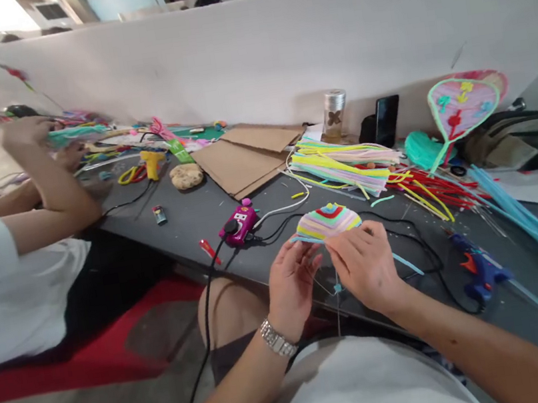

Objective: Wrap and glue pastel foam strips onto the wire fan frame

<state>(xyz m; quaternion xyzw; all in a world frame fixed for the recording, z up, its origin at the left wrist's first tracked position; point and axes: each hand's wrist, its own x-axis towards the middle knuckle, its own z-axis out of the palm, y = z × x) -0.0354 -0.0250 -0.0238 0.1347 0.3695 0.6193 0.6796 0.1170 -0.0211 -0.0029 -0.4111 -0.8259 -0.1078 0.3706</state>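
Observation:
A half-round striped pipe-cleaner piece [328, 221], with bands of yellow, pink, mint and red, is held up over the table's front edge. My left hand [291, 280] pinches its lower left corner, where a light blue strand runs along the bottom edge. The fingers of my right hand [365, 264] close on the lower right side and hide part of it. Beyond that hand, a light blue pipe cleaner [408, 264] sticks out; whether it joins the piece is hidden. Below, between my wrists, hangs a thin wire with a small blue bit [337, 288].
Right of my hands lies a blue glue gun [484, 267], its black cord looping on the table. A purple power strip [239, 225] sits to the left. Pipe-cleaner bundles [344, 163], cardboard [242, 158] and a jar [335, 114] stand farther back. Another person's arm [46, 201] reaches in at left.

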